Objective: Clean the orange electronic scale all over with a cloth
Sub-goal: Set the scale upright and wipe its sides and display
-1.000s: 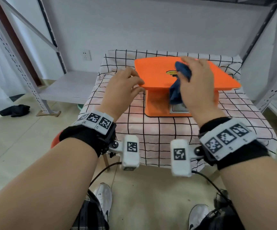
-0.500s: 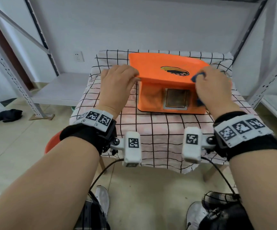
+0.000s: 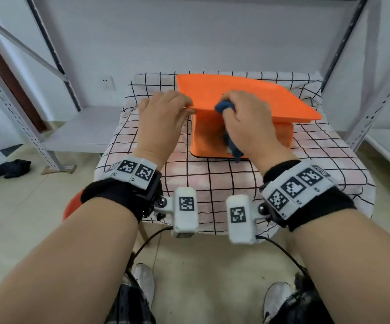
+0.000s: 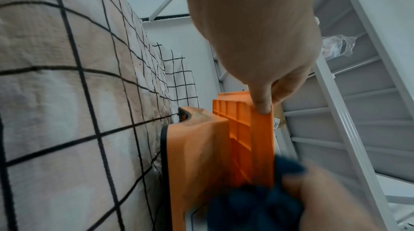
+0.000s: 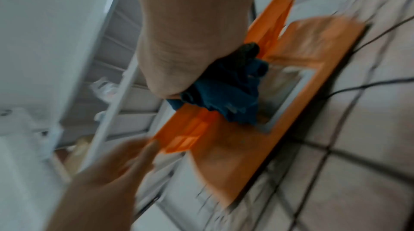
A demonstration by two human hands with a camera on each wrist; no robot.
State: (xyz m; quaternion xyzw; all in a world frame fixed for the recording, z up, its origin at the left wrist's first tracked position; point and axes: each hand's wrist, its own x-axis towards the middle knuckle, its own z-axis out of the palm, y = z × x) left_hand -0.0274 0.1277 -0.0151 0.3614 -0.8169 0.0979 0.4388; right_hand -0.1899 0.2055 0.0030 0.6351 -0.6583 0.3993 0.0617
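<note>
The orange electronic scale [image 3: 254, 97] stands on a checked cloth-covered table [image 3: 224, 183], its flat platter above a boxy base. My left hand [image 3: 163, 113] pinches the platter's near left corner, thumb under the rim [image 4: 263, 109]. My right hand [image 3: 245, 118] grips a bunched dark blue cloth [image 3: 224, 106] and presses it on the platter's front edge and the base's front face. In the right wrist view the blue cloth [image 5: 226, 93] lies on the display window [image 5: 289, 91], which the head view hides behind my hand.
Grey metal shelving uprights [image 3: 362, 108] stand on the right, and a low white shelf [image 3: 79, 127] on the left. A dark rag [image 3: 9, 168] lies on the floor at far left. Cables [image 3: 282, 251] hang from the wrist cameras.
My right hand with the cloth went from the platter's top to the scale's right side, then back left to the middle of the front edge. The left hand kept its hold on the corner.
</note>
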